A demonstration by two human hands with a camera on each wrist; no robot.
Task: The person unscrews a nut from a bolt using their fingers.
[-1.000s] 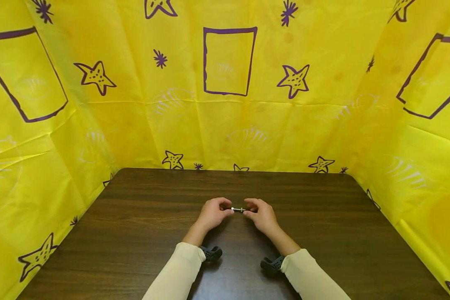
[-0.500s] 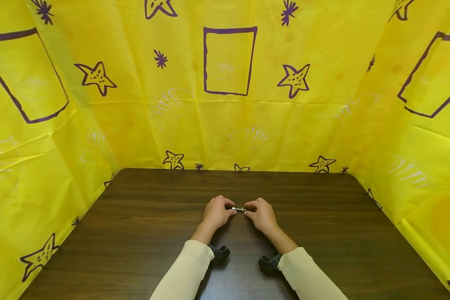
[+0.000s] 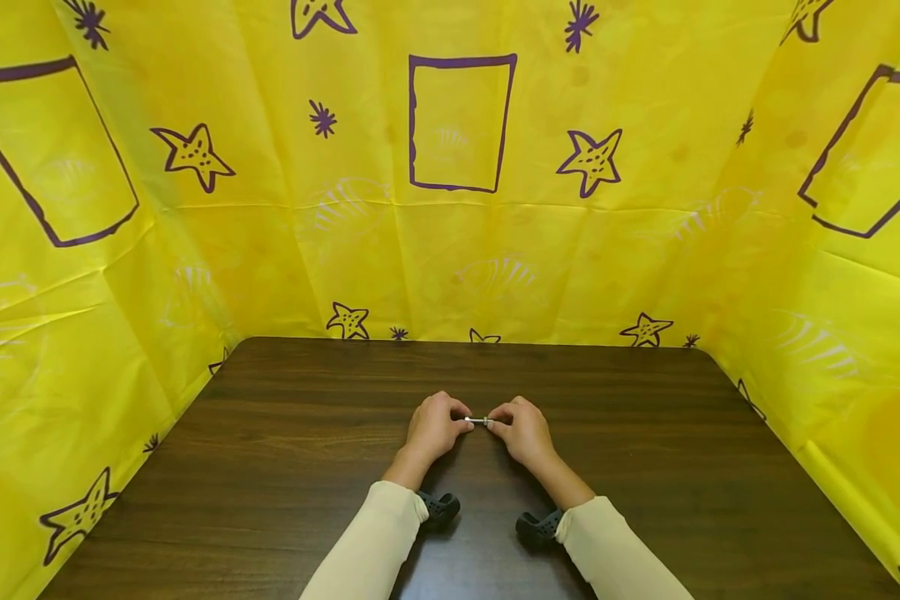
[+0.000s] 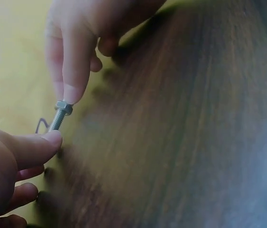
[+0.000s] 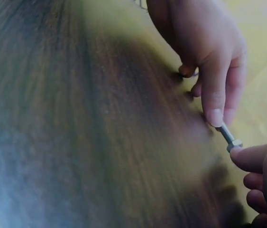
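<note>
Between the two hands a small metal bolt (image 4: 57, 121) is held up, lying nearly level across the head view. A hex nut (image 4: 63, 108) sits on its threads near the right-hand end. My left hand (image 3: 432, 425) pinches the bolt's left end between thumb and fingers, which hide most of that end. At the other end, my right hand (image 3: 523, 429) has its thumb and index fingertips on the nut, as the right wrist view shows with the nut (image 5: 234, 145) against the thumb. The bolt's far tip is hidden by the right fingers.
A dark wood-grain table (image 3: 307, 392) lies beneath both hands. Yellow cloth (image 3: 270, 250) printed with purple starfish surrounds its back and sides. Each wrist carries a dark strap-like device, one by the left sleeve (image 3: 378, 533) and one by the right sleeve (image 3: 615, 542).
My left hand has shifted slightly right, and its fingers have drawn together on the bolt. The right fingertips have closed in on the nut, narrowing the gap there.
</note>
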